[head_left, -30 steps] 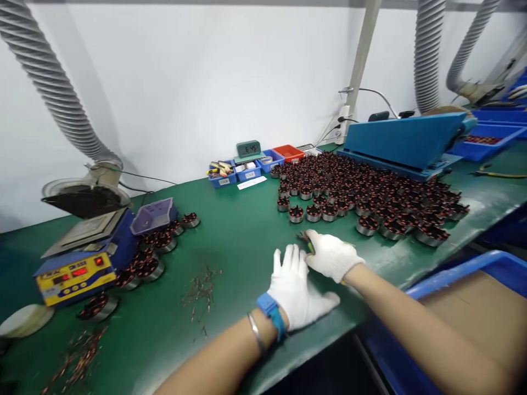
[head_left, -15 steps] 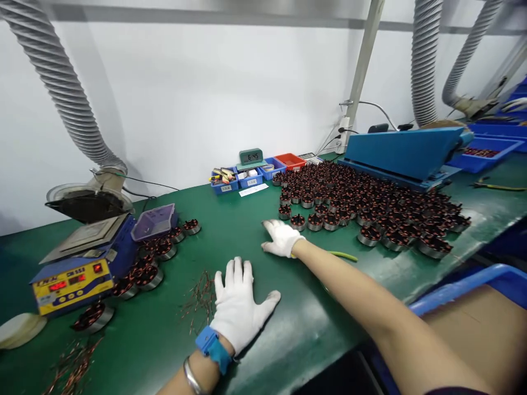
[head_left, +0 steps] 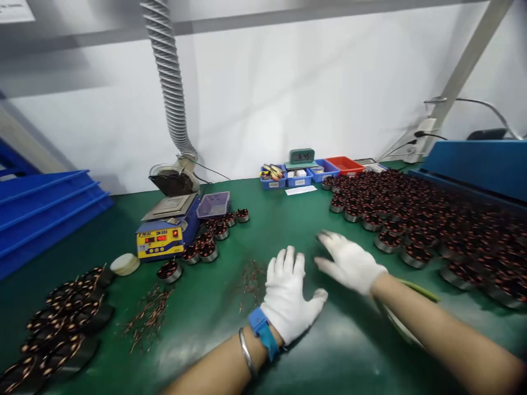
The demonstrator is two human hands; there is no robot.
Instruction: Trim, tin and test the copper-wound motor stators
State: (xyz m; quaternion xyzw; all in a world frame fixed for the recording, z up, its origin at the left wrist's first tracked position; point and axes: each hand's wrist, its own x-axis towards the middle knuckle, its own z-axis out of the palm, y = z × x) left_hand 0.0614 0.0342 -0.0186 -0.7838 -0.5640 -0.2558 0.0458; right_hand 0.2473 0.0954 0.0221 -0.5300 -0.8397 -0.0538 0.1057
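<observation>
While both my gloved hands were spread over the middle of the green desk (head_left: pixel 284 219), its right half was crowded by a dense field of wound stators (head_left: pixel 432 225). This field reached from the back edge toward the near right, with a blue machine (head_left: pixel 481 164) behind it. Along the back edge stood small parts bins (head_left: pixel 302 176) and a clock (head_left: pixel 302 156). Toward the back left sat a soldering station (head_left: pixel 162 237) under an extraction hose (head_left: pixel 168 82), with a purple tray (head_left: pixel 213 204) and a small stator group (head_left: pixel 206 249) beside it. Stacked blue trays (head_left: pixel 41 211) filled the left edge, and a dark stator pile (head_left: pixel 61 318) lay at the near left corner. Only bare desk separated my right hand (head_left: pixel 349 263) from the nearest wound stators. My left hand (head_left: pixel 288 296) lay palm down on the desk, fingers wide and holding nothing, with copper wire clippings (head_left: pixel 252 277) just beside its fingertips. My right hand was likewise open and empty, fingers splayed; blur hid whether it touched the desk. A green-handled tool (head_left: pixel 420 289) lay under my right forearm.
</observation>
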